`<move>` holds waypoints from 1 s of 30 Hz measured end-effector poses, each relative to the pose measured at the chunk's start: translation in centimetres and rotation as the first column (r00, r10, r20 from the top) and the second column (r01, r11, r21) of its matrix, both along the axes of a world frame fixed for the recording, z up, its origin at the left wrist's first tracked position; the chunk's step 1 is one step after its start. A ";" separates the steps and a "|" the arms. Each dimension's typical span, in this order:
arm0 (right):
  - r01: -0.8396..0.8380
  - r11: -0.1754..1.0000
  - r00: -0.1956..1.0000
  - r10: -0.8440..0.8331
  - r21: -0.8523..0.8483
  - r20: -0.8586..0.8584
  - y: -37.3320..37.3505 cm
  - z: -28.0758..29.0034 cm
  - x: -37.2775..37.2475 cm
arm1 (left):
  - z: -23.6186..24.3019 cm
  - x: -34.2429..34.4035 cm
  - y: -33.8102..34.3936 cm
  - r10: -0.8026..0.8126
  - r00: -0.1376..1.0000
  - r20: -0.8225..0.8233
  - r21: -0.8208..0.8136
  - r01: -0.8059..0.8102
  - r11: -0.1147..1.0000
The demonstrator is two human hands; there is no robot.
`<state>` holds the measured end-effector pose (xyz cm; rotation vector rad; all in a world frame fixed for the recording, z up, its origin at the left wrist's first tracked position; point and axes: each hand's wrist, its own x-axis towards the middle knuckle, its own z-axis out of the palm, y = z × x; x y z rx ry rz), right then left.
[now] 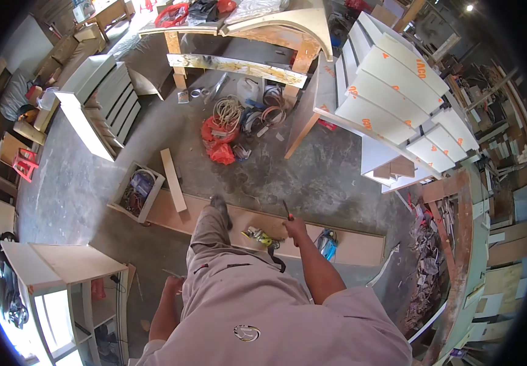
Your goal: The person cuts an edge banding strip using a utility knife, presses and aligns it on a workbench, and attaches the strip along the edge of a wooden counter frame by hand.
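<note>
My right hand [295, 229] is closed round a slim hand tool [288, 211] with a dark end and a touch of orange near my fingers; its exact kind is too small to tell. It is above a long brown board [361, 246] on the floor. Left of that hand a yellow-green power tool [261, 236] lies on the board, and a blue power tool [326, 243] sits to its right. Low at my left side, my left hand [174, 285] has its fingers curled; a thin pale stick-like thing shows by it, and what it grips is unclear.
A wooden tray [123, 210] of cords and a narrow plank [173, 180] are by the board's left end. Red bags [219, 152] and coiled hoses lie ahead. White drawer units [391, 91] rise at the right, a cabinet [68, 268] at the left, scrap [428, 268] far right.
</note>
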<state>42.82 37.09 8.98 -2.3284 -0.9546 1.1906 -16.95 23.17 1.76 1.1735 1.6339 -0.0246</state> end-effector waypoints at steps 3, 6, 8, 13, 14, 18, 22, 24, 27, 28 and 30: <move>0.177 0.982 0.949 -0.187 -0.061 -0.253 7.3 -0.1 0.1 | -2.4 0.5 6.7 -0.588 0.777 -0.224 0.169 0.625 0.762; 0.158 0.985 0.962 -0.170 -0.071 -0.216 14.0 0.1 1.0 | -4.7 3.5 15.2 -0.682 0.663 -0.308 0.108 0.737 0.668; 0.135 0.988 0.978 -0.144 -0.069 -0.150 18.1 0.4 2.1 | -5.7 6.2 21.5 -0.380 0.904 -0.197 0.007 0.389 0.921; 0.019 0.985 1.000 -0.023 -0.173 -0.020 29.9 1.3 6.4 | -6.8 12.1 37.7 0.405 0.863 0.302 -0.143 -0.379 0.914; 0.023 0.972 1.000 -0.024 -0.234 0.000 31.9 1.5 7.0 | -7.1 14.1 42.0 -0.063 0.998 0.009 0.169 0.061 0.984; -0.005 0.994 0.997 0.013 -0.114 0.075 41.8 3.1 9.7 | -3.0 20.2 53.3 0.262 0.962 0.080 0.155 -0.271 0.950; -0.006 0.997 1.000 0.004 -0.076 -0.019 49.3 3.3 11.2 | 2.4 25.6 58.0 0.257 0.965 0.055 0.130 -0.262 0.956; -0.076 0.990 0.993 0.086 -0.120 0.080 52.5 1.6 12.5 | 3.7 27.8 57.7 0.306 0.952 0.008 0.077 -0.306 0.949; -0.219 0.954 0.930 0.268 -0.207 0.250 57.5 -2.5 15.5 | 3.4 30.7 55.1 0.215 0.975 -0.050 -0.028 -0.217 0.976; -0.287 0.948 0.901 0.317 -0.140 0.296 59.4 -4.4 16.6 | 2.9 31.9 53.8 0.271 0.960 -0.067 -0.094 -0.276 0.956; -0.380 0.914 0.797 0.402 -0.143 0.451 63.4 -8.3 18.7 | 1.6 34.5 50.8 0.349 0.931 -0.111 -0.211 -0.365 0.907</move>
